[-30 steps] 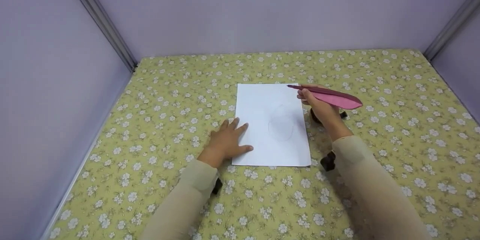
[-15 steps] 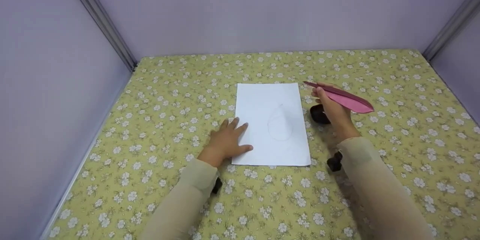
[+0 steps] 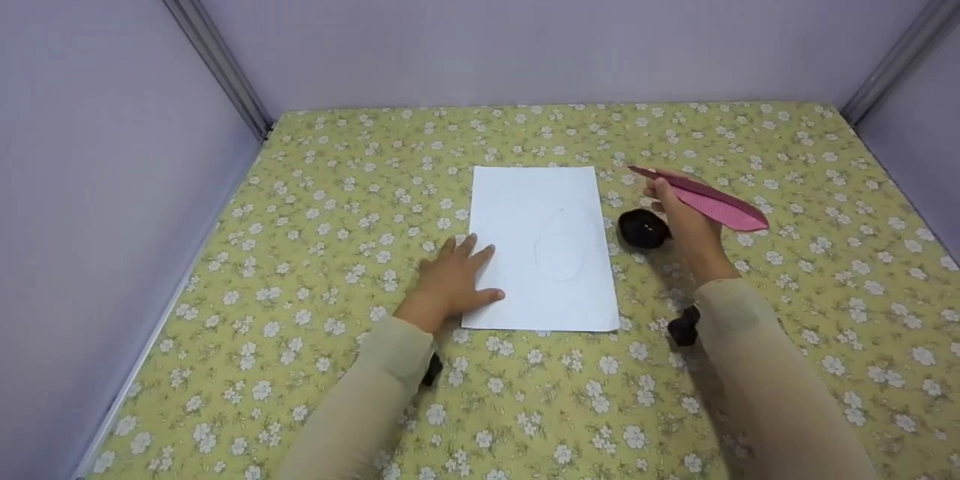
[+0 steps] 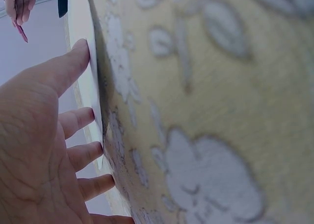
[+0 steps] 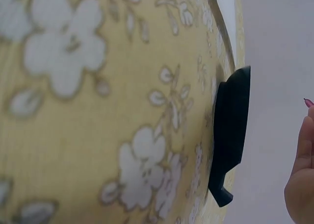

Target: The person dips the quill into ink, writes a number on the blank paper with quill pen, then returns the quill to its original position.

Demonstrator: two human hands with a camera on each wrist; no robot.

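Note:
A white sheet of paper (image 3: 517, 202) lies on the table and carries a faint, drop-shaped outline. On its left edge rests the left hand (image 3: 451, 285), fingers spread flat; the left wrist view shows its thumb and fingertips on the paper's edge and the cloth. Off the paper's right side the right hand (image 3: 688, 229) pinches a pink feather-shaped pen (image 3: 712, 202), its tip pointing left, raised above the cloth. Just left of that hand sits a small black dish (image 3: 643, 229) with a short handle, seen from the side in the right wrist view.
A yellow-green floral cloth (image 3: 322, 187) covers the table. Pale lilac panels (image 3: 465, 30) stand behind it and at both sides, with metal posts at the corners. Black wrist devices show under both sleeves.
The right hand has moved right with the feather-shaped pen, from over the paper's top right corner to beyond its edge. The black dish is now uncovered. The left hand has stayed put.

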